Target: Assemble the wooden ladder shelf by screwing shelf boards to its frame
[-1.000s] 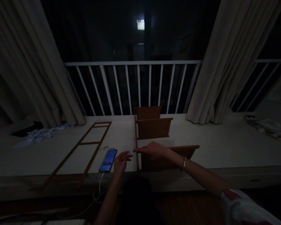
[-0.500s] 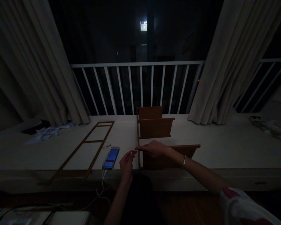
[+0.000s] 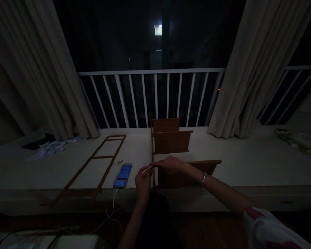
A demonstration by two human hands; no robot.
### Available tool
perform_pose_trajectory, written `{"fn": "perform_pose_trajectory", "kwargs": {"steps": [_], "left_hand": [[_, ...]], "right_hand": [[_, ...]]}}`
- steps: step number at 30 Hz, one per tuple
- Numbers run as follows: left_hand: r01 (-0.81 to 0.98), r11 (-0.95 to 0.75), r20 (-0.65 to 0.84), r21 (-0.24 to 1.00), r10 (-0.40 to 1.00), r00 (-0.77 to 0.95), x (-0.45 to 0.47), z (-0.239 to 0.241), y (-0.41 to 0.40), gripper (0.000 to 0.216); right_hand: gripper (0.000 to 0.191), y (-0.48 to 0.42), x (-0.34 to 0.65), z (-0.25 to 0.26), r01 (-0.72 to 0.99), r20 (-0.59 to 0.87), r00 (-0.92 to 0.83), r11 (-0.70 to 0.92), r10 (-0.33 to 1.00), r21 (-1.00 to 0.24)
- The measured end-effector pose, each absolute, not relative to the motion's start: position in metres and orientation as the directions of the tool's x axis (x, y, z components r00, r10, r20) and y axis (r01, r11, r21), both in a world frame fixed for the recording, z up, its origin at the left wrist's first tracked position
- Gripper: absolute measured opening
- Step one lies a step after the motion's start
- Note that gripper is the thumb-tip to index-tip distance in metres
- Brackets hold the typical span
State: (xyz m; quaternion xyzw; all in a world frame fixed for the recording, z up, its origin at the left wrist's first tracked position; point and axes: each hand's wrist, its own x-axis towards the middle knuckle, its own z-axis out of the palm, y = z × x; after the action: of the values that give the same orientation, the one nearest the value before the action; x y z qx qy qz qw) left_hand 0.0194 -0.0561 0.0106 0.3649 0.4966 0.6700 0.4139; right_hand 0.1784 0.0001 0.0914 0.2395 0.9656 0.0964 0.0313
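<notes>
A partly built wooden rack (image 3: pixel 171 141) with three brown panels fixed to one upright side rail stands on the pale ledge (image 3: pixel 248 162). My right hand (image 3: pixel 169 164) lies over the rail's near part, fingers curled on it. My left hand (image 3: pixel 143 179) is pinched at the same rail, just left of it, on something too small to make out. A wooden ladder-shaped side frame (image 3: pixel 93 162) lies flat to the left.
A lit phone (image 3: pixel 123 174) with a white cable lies between the flat frame and my left hand. Crumpled papers (image 3: pixel 50 148) sit far left, cloth (image 3: pixel 299 141) far right. Curtains and a white railing (image 3: pixel 150 72) stand behind the ledge.
My left hand has risen from beside the phone and moved right, up to the rail under my right hand's fingertips. The right hand has stayed on the rail.
</notes>
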Motion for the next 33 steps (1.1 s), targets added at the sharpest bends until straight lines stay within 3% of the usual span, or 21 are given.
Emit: {"fn": "perform_pose_trajectory", "kwargs": {"steps": [18, 33], "left_hand": [[-0.087, -0.191, 0.144, 0.978, 0.912, -0.384, 0.012, 0.0, -0.049, 0.03], [-0.147, -0.231, 0.129, 0.962, 0.857, -0.499, 0.022, 0.003, -0.048, 0.032]], "right_hand": [[0.073, -0.002, 0.178, 0.093, 0.474, -0.02, -0.874, 0.862, 0.485, 0.179], [0.072, 0.002, 0.179, 0.089, 0.466, -0.018, -0.878, 0.862, 0.479, 0.201]]}}
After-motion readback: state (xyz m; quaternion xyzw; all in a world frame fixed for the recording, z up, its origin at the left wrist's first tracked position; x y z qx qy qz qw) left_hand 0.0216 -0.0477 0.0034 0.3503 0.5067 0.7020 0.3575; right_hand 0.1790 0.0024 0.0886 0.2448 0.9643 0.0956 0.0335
